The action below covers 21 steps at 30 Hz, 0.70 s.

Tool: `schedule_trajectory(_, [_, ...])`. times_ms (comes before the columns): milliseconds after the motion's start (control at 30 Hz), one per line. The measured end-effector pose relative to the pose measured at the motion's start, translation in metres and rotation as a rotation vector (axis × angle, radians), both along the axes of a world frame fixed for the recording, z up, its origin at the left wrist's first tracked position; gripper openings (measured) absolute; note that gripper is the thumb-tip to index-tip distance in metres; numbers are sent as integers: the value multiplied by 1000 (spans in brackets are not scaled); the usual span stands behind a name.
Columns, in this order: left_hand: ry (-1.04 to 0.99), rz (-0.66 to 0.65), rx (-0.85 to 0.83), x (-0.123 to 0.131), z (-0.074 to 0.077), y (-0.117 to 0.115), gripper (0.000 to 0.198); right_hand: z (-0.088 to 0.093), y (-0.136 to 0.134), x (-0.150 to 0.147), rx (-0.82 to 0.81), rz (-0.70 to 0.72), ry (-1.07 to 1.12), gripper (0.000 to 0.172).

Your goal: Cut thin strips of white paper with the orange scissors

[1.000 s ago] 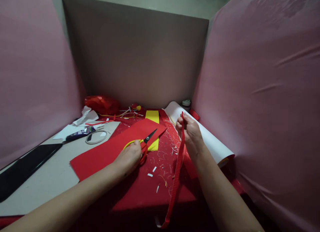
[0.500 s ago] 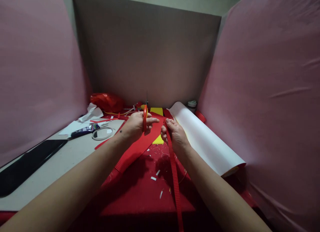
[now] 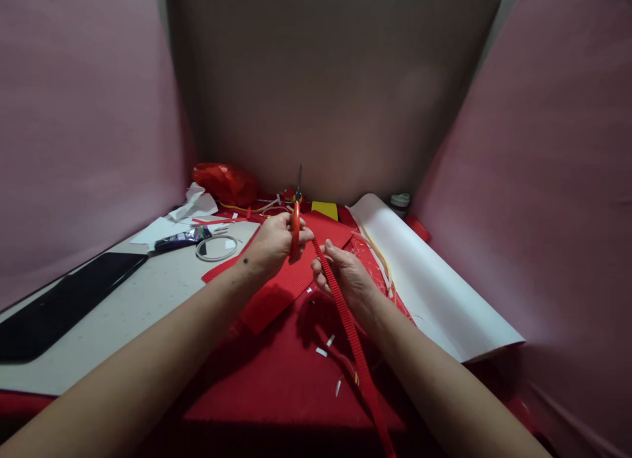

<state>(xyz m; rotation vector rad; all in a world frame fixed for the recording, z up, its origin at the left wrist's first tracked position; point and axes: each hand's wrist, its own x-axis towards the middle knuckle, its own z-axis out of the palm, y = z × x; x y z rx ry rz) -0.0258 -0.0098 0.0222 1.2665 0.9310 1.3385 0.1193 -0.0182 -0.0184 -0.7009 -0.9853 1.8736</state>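
Observation:
My left hand (image 3: 276,244) is closed around a pair of scissors (image 3: 296,231) with red-orange handles, the blades pointing up and away. Its thumb and forefinger also pinch the top end of a long ribbed red paper strip (image 3: 345,313). The strip slants down past the near table edge and out of view. My right hand (image 3: 348,274) is beside the strip, thumb apart from the fingers, which sit behind and against it. Beneath both hands lies a ribbed red corrugated sheet (image 3: 291,290).
A pale board (image 3: 118,320) on the left carries a black flat panel (image 3: 64,306), a glue tube (image 3: 182,237) and a ring-shaped coil (image 3: 216,247). On the right rests a white roll (image 3: 434,280). Red plastic (image 3: 224,183) is at the back; paper scraps (image 3: 321,352) lie in front.
My left hand has come to the strip's top end and now pinches it. The right hand's grip has loosened, its thumb lifting off the strip. The camera view has shifted slightly.

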Motion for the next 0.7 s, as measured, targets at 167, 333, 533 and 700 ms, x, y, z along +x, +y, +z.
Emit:
schedule_trajectory(167, [-91,101,10,-10,-12,9,35,-5,1,10,106,86,-53,22])
schedule_trajectory(333, [-118,86,-37,-14,-18,10,36,-10,5,17,114,77,-47,20])
schedule_trajectory(533, [-110,29,-65,-17,-17,8,25,-13,5,20,114,82,-48,20])
schedule_trajectory(700, [-73,0,-77,-15,-20,7,32,-16,5,19,93,98,-74,21])
